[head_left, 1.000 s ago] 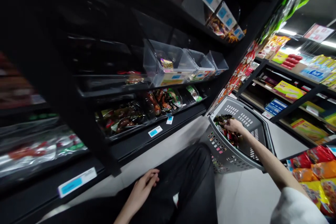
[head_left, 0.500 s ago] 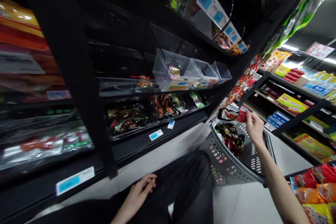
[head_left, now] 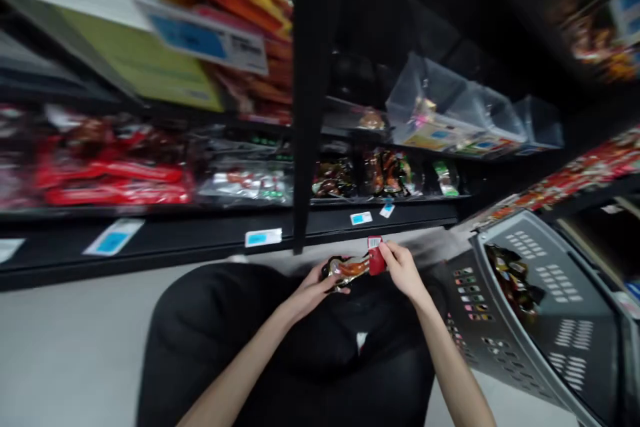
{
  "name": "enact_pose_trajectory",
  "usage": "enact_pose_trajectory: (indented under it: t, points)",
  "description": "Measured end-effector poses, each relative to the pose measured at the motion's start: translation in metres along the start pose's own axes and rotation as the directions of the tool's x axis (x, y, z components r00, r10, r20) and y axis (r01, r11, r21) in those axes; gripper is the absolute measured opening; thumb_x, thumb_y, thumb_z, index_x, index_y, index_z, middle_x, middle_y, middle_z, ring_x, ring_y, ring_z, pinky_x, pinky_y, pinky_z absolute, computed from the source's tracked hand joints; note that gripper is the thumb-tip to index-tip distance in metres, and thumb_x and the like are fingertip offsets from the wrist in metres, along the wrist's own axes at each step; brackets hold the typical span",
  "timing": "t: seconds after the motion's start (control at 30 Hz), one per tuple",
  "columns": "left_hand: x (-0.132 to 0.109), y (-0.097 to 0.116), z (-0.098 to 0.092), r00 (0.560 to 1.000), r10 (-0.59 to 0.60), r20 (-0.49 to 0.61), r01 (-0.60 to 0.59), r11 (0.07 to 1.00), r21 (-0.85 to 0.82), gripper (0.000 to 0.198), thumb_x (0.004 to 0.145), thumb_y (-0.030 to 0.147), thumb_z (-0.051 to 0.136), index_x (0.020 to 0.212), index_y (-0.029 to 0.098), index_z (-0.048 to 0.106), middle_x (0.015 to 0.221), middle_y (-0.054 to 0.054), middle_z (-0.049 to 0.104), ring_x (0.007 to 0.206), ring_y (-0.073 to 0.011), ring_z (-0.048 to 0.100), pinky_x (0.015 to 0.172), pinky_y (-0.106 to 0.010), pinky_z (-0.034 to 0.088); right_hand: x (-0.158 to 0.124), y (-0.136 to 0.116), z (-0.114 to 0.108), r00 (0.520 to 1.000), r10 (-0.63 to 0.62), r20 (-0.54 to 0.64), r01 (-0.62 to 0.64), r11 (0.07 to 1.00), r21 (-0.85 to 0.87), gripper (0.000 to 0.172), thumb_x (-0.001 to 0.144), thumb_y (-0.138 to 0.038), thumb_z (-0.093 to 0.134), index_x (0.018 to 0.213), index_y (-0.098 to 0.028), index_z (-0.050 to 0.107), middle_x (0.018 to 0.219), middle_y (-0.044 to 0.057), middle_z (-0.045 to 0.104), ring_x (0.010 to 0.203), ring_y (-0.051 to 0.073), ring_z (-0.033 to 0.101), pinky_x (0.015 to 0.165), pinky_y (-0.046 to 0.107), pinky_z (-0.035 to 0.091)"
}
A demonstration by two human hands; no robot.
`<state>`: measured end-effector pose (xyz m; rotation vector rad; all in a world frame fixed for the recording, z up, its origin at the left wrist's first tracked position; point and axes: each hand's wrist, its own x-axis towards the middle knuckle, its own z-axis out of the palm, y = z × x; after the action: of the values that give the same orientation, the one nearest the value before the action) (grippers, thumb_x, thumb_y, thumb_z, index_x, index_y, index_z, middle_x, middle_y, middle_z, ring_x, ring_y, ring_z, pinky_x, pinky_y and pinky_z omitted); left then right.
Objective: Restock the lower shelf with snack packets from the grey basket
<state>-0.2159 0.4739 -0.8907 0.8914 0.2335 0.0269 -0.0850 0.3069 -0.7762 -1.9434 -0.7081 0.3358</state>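
Head view on my feed, and both grips are busy with one thing: a shiny little packet with something reddish-brown inside. My left grip is curled around its left end, and my right grip is pinched shut on the red tab at the other end, which has a white patch with dark lines. So the packet sits stretched between the two, above the dark trousers.

Off to the right of my right grip is a grey basket, with a bunch of dark, glossy packs inside it. Straight ahead, past both grips, is a black shelf edge with a blue-and-white label, and more packaged stuff right behind that. Clear bins are farther out, ahead and to the right. Way left of my left grip I've got some bright red packs on the shelf, too blurry to read.
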Motion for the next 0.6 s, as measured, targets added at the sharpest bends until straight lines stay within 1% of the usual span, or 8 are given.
enact_pose_trajectory:
  t: [0.1, 0.17, 0.23, 0.27, 0.33, 0.37, 0.43, 0.6]
  points:
    - [0.01, 0.0, -0.004, 0.961, 0.036, -0.273, -0.018, 0.997, 0.069, 0.054, 0.075, 0.055, 0.078, 0.109, 0.013, 0.072, 0.109, -0.015, 0.074, 0.096, -0.0282, 0.07, 0.076, -0.039, 0.06, 0.016, 0.031, 0.04, 0.994, 0.081, 0.076, -0.088, 0.992, 0.094, 0.036, 0.09, -0.056, 0.059, 0.09, -0.021, 0.07, 0.076, 0.0, 0.064, 0.065, 0.015, 0.055, 0.057, 0.025, 0.043]
    - [0.016, -0.002, -0.006, 0.91, 0.127, -0.396, -0.047, 0.977, 0.206, 0.049, 0.077, 0.056, 0.075, 0.099, 0.013, 0.075, 0.097, -0.011, 0.076, 0.088, -0.0259, 0.07, 0.075, -0.036, 0.059, 0.015, 0.049, 0.058, 0.99, 0.132, 0.049, -0.14, 0.968, 0.207, 0.042, 0.082, -0.053, 0.07, 0.111, -0.023, 0.068, 0.091, 0.002, 0.07, 0.073, 0.017, 0.062, 0.059, 0.025, 0.048]
    - [0.018, -0.004, -0.008, 0.887, 0.225, -0.404, -0.057, 0.921, 0.386, 0.044, 0.079, 0.055, 0.073, 0.092, 0.014, 0.077, 0.09, -0.008, 0.077, 0.086, -0.0248, 0.069, 0.078, -0.034, 0.057, 0.01, 0.062, 0.069, 0.984, 0.17, -0.043, -0.152, 0.949, 0.276, 0.055, 0.071, -0.049, 0.082, 0.118, -0.025, 0.066, 0.098, 0.003, 0.071, 0.079, 0.019, 0.064, 0.064, 0.027, 0.052]
    - [0.018, -0.005, -0.008, 0.887, 0.257, -0.385, -0.06, 0.888, 0.456, 0.042, 0.08, 0.055, 0.072, 0.09, 0.014, 0.078, 0.088, -0.007, 0.077, 0.085, -0.0245, 0.069, 0.08, -0.033, 0.055, 0.007, 0.067, 0.072, 0.977, 0.191, -0.094, -0.158, 0.946, 0.284, 0.055, 0.068, -0.047, 0.084, 0.115, -0.024, 0.067, 0.095, 0.003, 0.072, 0.078, 0.019, 0.064, 0.065, 0.027, 0.053]
    - [0.017, -0.007, -0.008, 0.904, 0.259, -0.341, -0.054, 0.859, 0.509, 0.041, 0.083, 0.055, 0.069, 0.088, 0.015, 0.079, 0.086, -0.006, 0.077, 0.084, -0.0247, 0.07, 0.081, -0.033, 0.053, 0.004, 0.074, 0.074, 0.955, 0.243, -0.171, -0.186, 0.938, 0.292, 0.041, 0.071, -0.05, 0.082, 0.1, -0.022, 0.071, 0.083, 0.002, 0.071, 0.069, 0.018, 0.063, 0.064, 0.029, 0.053]
    - [0.017, -0.01, -0.008, 0.91, 0.232, -0.344, -0.034, 0.868, 0.495, 0.042, 0.083, 0.056, 0.068, 0.087, 0.015, 0.079, 0.084, -0.006, 0.077, 0.084, -0.0252, 0.07, 0.082, -0.033, 0.053, 0.005, 0.077, 0.073, 0.942, 0.273, -0.194, -0.204, 0.928, 0.311, 0.037, 0.075, -0.053, 0.078, 0.091, -0.021, 0.072, 0.076, 0.001, 0.07, 0.064, 0.017, 0.062, 0.063, 0.029, 0.053]
    - [0.017, -0.016, -0.01, 0.899, 0.159, -0.407, 0.032, 0.905, 0.424, 0.044, 0.082, 0.057, 0.069, 0.085, 0.015, 0.079, 0.08, -0.007, 0.077, 0.086, -0.0261, 0.07, 0.085, -0.034, 0.052, 0.008, 0.08, 0.07, 0.912, 0.341, -0.227, -0.227, 0.882, 0.414, 0.04, 0.08, -0.059, 0.072, 0.079, -0.019, 0.07, 0.068, 0.002, 0.068, 0.061, 0.017, 0.061, 0.06, 0.03, 0.053]
    - [0.018, -0.037, -0.022, 0.852, 0.037, -0.523, 0.068, 0.982, 0.179, 0.047, 0.074, 0.054, 0.08, 0.097, 0.014, 0.073, 0.097, -0.011, 0.076, 0.1, -0.0266, 0.069, 0.095, -0.038, 0.049, 0.012, 0.077, 0.067, 0.874, 0.439, -0.209, -0.191, 0.705, 0.683, 0.042, 0.072, -0.057, 0.079, 0.087, -0.019, 0.069, 0.082, 0.003, 0.073, 0.074, 0.021, 0.069, 0.063, 0.032, 0.056]
